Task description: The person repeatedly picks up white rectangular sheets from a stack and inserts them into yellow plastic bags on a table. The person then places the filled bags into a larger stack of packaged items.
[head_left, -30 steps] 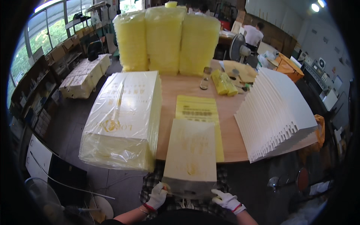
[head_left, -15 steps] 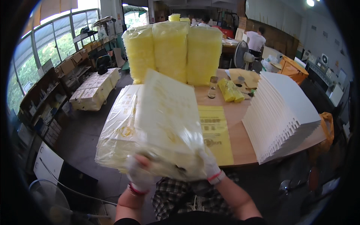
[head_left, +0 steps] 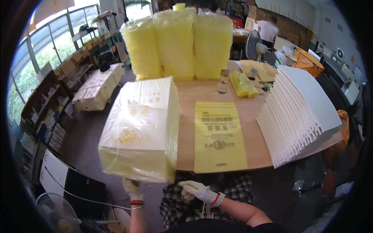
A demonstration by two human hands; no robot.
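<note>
Head view: left hand (head_left: 133,189) props the wrapped bag stack (head_left: 140,130) at 7 o'clock, grip hidden; right hand (head_left: 196,190) loosely curled, empty, w/ flat yellow bag (head_left: 218,136) ahead; prob. between bags, next needs reach fwd.

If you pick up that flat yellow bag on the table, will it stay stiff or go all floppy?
Probably floppy: the flat yellow bag looks like one thin sheet, its end overhanging the table edge. Likely very light, and its glossy surface may slide.
</note>
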